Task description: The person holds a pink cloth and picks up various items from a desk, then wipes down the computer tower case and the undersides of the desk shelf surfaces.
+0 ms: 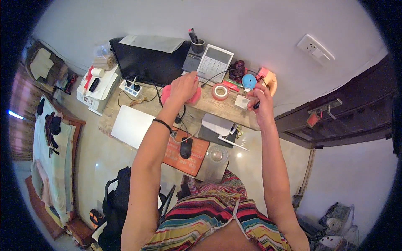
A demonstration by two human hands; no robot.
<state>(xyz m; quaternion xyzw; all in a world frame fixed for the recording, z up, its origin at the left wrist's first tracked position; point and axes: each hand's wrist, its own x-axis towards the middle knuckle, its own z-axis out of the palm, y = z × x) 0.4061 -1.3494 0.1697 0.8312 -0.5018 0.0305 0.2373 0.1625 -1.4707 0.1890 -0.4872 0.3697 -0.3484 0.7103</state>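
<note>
My left hand (184,85) rests palm down on a pink cloth (196,96) on the wooden shelf (204,105) of the desk. The palm hides most of the cloth. Over the shelf's right end, the fingers of my right hand (264,103) are curled around a small black object (256,105), too small to name. Just left of those fingers lies a small white box (241,102). Beyond them is a blue round item (249,81) with a dark hole. A roll of tape (220,92) lies between my hands, and a thin black cable (216,75) arches behind it.
Behind the shelf stand a monitor (147,62), a desk calendar (216,62), a pen cup (198,47) and a dark figurine (237,70). Lower down are a closed white laptop (133,125), a mouse (186,148), a white router (216,124) and a glass dish (217,153). A power strip (131,88) sits left.
</note>
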